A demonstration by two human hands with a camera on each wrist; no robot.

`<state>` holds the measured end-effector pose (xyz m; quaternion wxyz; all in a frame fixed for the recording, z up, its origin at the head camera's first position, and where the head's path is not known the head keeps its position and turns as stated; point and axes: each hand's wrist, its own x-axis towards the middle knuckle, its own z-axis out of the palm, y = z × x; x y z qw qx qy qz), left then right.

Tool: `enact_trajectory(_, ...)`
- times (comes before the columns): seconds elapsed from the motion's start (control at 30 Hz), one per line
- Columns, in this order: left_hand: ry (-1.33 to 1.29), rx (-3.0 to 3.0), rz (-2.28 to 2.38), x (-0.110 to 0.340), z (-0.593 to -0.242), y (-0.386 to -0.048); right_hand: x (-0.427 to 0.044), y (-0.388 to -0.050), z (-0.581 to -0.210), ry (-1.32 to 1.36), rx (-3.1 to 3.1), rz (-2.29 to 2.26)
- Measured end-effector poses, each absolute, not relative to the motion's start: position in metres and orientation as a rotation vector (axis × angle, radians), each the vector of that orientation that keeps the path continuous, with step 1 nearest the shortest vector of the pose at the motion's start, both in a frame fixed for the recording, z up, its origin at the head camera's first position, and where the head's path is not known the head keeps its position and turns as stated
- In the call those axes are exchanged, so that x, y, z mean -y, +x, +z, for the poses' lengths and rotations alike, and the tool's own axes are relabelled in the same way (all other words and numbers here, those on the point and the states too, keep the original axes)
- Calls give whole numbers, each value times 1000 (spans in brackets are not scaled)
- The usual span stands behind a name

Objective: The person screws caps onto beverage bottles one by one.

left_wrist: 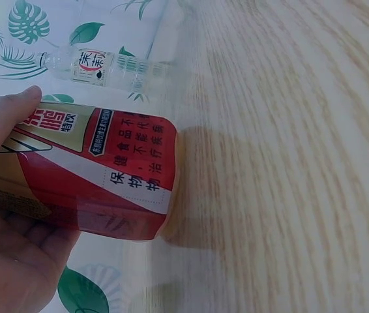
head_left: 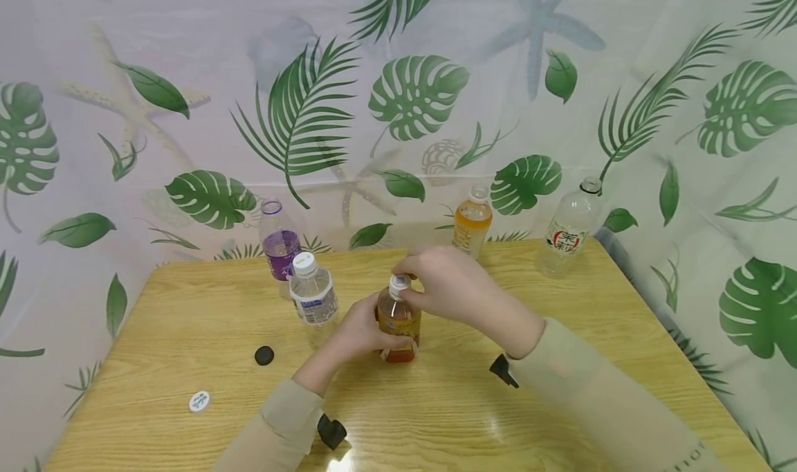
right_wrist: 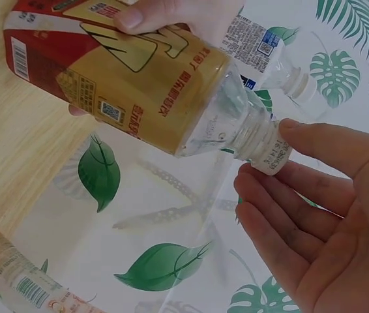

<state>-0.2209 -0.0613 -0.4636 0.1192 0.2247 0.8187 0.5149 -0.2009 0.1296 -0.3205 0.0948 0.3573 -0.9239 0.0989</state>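
A drink bottle with a red and gold label [head_left: 398, 328] stands upright near the middle of the wooden table. My left hand [head_left: 361, 331] grips it round its lower body; in the left wrist view the thumb lies along one side and the fingers curl round the other. At the top, my right hand [head_left: 450, 285] pinches the bottle's white cap [right_wrist: 273, 151] between thumb and fingers. The right wrist view shows that cap over the clear neck; whether it is loose or tight I cannot tell.
A capped clear bottle [head_left: 316, 297] stands left of my left hand, with an uncapped purple bottle [head_left: 281, 247] behind it. Farther right are an orange bottle [head_left: 473, 217] and an uncapped clear bottle [head_left: 568, 233]. A black cap [head_left: 264, 355] and a white cap [head_left: 199, 401] lie at left.
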Motion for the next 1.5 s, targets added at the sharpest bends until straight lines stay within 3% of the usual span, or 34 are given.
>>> enact_trajectory(0.3,643,-2392,1508,61,-465,-220,-130,-202,-326,954,2737,309)
enact_trajectory(0.67,634,-2411,1497,61,-462,-220,-134,-203,-324,1095,2730,457)
enact_trajectory(1.1,648,-2405,1496,61,-464,-219,-130,-205,-336,784,2798,557)
enact_trajectory(1.5,607,-2433,1475,62,-464,-219,-141,-209,-348,1063,2685,868)
